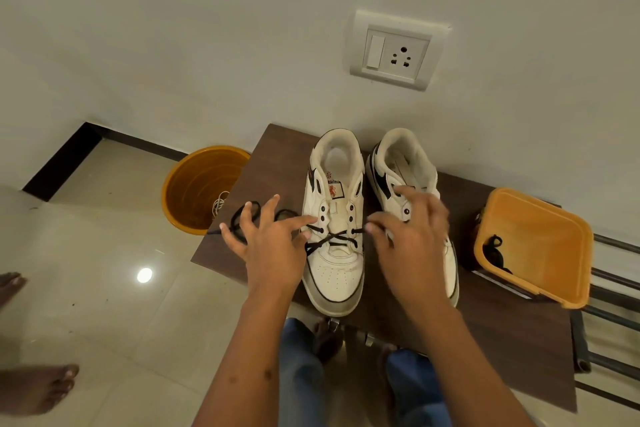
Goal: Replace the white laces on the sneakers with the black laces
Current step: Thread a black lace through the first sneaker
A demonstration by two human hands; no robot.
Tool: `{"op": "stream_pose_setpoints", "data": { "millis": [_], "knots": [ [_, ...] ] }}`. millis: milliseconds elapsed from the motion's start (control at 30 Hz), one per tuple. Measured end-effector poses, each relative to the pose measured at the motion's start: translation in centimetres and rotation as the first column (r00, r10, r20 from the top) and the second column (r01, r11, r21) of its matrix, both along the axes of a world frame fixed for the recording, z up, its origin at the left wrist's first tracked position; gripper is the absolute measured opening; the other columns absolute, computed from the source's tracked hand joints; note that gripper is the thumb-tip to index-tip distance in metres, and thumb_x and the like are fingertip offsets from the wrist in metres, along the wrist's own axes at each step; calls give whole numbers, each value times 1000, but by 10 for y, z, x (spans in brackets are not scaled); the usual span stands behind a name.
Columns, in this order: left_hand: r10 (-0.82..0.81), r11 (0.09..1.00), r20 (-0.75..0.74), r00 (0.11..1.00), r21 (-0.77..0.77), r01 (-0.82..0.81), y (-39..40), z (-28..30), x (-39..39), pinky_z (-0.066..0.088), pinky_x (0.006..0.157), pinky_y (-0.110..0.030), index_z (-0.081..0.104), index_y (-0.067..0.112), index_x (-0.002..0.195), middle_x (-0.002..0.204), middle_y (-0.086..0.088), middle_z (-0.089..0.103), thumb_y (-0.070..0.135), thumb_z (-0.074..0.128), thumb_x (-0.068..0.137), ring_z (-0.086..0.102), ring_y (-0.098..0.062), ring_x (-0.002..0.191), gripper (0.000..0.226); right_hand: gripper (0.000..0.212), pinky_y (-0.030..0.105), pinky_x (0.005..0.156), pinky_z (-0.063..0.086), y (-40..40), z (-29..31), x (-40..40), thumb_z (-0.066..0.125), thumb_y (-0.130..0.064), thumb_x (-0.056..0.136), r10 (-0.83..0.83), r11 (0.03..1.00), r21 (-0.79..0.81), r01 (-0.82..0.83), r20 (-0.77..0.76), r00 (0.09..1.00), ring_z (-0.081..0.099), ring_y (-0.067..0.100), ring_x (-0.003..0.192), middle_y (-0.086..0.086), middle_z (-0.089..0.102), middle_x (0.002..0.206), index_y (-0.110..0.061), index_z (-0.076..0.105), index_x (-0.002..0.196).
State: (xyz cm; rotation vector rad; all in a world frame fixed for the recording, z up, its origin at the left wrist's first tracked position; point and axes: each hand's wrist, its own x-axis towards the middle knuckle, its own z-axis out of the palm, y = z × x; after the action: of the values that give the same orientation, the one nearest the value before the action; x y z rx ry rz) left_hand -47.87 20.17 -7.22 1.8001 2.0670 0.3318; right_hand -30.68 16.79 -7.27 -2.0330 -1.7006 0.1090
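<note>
Two white sneakers stand side by side on a brown bench (273, 166), heels to the wall. The left sneaker (334, 274) has a black lace (332, 240) crossed through its lower eyelets. The right sneaker (401, 163) shows bare eyelets. My left hand (272, 250) hovers at the left eyelets with fingers spread, and the lace passes between index and thumb. The lace's loose end (242, 215) loops on the bench behind that hand. My right hand (412, 239), blurred and spread, has its thumb tip at the lace by the right eyelets.
An orange bucket (194, 184) on the floor at the left holds white laces (220, 203). An orange tub (540, 239) at the bench's right end holds another black lace (493, 248). A wall socket (394, 52) sits above. Another person's bare feet (38, 388) stand far left.
</note>
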Motion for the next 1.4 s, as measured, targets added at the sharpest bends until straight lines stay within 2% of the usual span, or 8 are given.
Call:
{"op": "stream_pose_setpoints", "data": {
  "millis": [200,400,633,800,967,1067,1300,1400],
  "knots": [
    [1,1000,-12,1000,6,-1,6,-3,4,-13,113,-58,72,43,93,153,7,38,36,72,85,8,-29,148,11,5,48,96,44,3,-8,-5,78,-14,78,-10,999,-40,9,-36,999,35,27,123,7,59,122,-16,77,83],
    [-36,999,-41,999,-35,35,5,-5,4,-15,112,-58,68,40,95,153,6,35,31,65,92,4,-31,148,10,11,40,97,40,0,8,41,68,-16,88,-456,874,97,477,-175,872,31,30,126,8,45,132,-13,71,98],
    [-52,999,-26,998,-9,52,6,-6,7,-15,112,-59,65,39,94,152,6,36,25,61,94,4,-31,148,15,13,45,103,39,6,-6,-6,79,-21,79,44,999,-9,-44,1,999,29,28,129,9,52,132,-18,77,92],
    [-58,998,-35,998,-19,58,6,-8,7,-16,112,-58,65,39,95,152,6,37,22,60,94,4,-31,148,18,7,45,102,40,5,-14,-12,80,-20,76,32,997,-73,-34,-26,999,29,26,128,8,55,130,-18,78,82],
    [-55,997,-86,995,-58,51,5,-7,6,-11,114,-60,66,39,99,151,6,37,25,60,94,7,-32,147,16,8,36,96,41,6,-2,22,68,-5,85,-336,924,136,356,-151,930,38,29,120,12,53,122,-6,71,92],
    [-56,997,-70,996,-55,53,5,-7,6,-11,113,-60,65,39,100,150,6,37,26,59,96,7,-32,147,16,9,23,95,24,3,7,42,63,-14,91,-487,833,162,530,-239,840,34,31,124,12,46,130,-10,67,98],
    [-47,998,-26,999,-52,46,5,-9,7,-15,113,-57,63,39,95,149,6,38,25,58,96,6,-31,147,15,16,45,103,38,7,-7,-3,77,-20,80,10,1000,-18,-10,-17,1000,27,30,129,10,50,135,-17,76,96],
    [-49,997,-32,998,-54,48,6,-10,7,-15,113,-57,63,39,95,148,6,39,25,57,96,6,-31,147,15,12,44,101,41,5,-14,-11,79,-22,78,52,995,-84,-52,0,999,31,28,128,9,55,129,-19,77,90]
  ]
}}
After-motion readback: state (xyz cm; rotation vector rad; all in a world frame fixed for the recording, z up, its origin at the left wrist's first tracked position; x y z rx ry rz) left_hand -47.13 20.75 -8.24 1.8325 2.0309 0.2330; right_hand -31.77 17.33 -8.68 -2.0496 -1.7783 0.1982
